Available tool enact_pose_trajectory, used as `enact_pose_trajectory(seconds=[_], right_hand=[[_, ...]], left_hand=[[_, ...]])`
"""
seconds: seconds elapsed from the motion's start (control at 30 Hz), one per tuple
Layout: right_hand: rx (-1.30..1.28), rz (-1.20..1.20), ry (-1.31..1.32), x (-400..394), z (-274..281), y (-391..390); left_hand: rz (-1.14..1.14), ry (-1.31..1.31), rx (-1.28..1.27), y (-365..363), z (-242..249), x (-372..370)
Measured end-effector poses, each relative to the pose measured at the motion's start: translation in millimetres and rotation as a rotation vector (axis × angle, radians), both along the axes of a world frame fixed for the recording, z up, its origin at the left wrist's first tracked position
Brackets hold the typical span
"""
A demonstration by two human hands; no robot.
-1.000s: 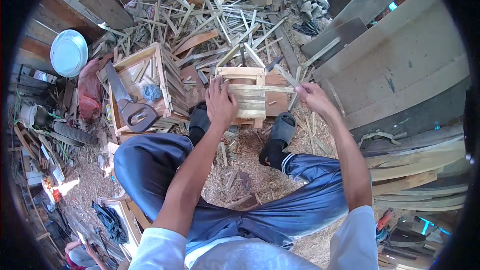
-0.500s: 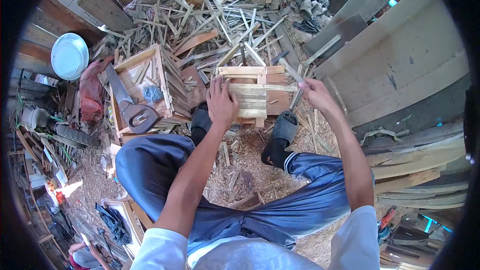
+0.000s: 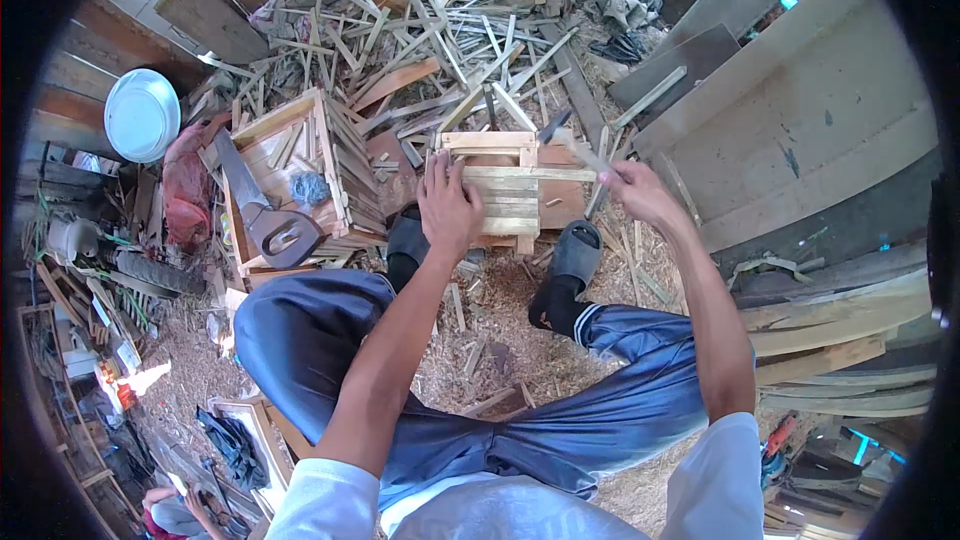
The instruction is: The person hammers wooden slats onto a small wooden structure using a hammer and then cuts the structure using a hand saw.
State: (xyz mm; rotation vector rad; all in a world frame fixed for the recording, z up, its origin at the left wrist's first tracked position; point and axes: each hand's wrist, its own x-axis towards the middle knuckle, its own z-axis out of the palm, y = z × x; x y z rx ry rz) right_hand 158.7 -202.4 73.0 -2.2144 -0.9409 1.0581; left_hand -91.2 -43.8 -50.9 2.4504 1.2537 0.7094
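Note:
My right hand (image 3: 637, 189) grips the handle of a hammer (image 3: 582, 151), whose head is raised just above the right edge of a small slatted wooden crate (image 3: 508, 208). One thin slat (image 3: 565, 174) lies across the crate and sticks out past its right side. My left hand (image 3: 449, 204) rests on the crate's left edge with its fingers stretched out and apart. What lies under that palm is hidden. A brown board (image 3: 562, 202) shows on the ground beneath the crate.
Left of the crate stands a larger wooden box (image 3: 334, 155) with a handsaw (image 3: 245, 178) and blue wire-like bundle (image 3: 308, 188) on it. Scrap sticks (image 3: 440, 35) are heaped behind. A big panel (image 3: 800, 120) leans at right. Another person (image 3: 175, 512) sits at lower left.
The hammer head has dropped slightly and swung a little left toward the crate's edge, its handle now blurred. My left hand stays on the crate.

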Motion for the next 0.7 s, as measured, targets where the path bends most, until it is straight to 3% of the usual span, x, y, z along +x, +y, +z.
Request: enact_pose_trajectory(seconds=[0.13,0.2,0.3,0.43,0.5,0.63,0.7], right_hand=[[-0.119,0.096,0.049,5.5,-1.7,1.2],[0.017,-0.037,-0.053,-3.3,-1.6,0.7],[-0.077,0.133,0.051,5.3,-1.9,-2.0],[0.057,0.044,-0.014,10.0,-14.1,-4.1],[0.009,0.138,0.025,9.3,-13.4,-2.9],[-0.093,0.087,0.062,11.4,1.8,-0.2],[0.081,0.021,-0.109,5.4,-10.5,-0.6]], left_hand=[[-0.002,-0.026,-0.02,2.0,2.0,-1.5],[0.001,0.002,-0.016,0.8,0.3,1.6],[0.005,-0.005,-0.029,1.5,1.2,-1.2],[0.001,0.012,-0.018,0.1,1.1,1.8],[0.002,0.012,-0.029,-1.3,1.2,-0.9],[-0.009,0.003,-0.023,0.4,1.0,0.4],[-0.004,0.008,-0.029,-0.7,-0.6,2.0]])
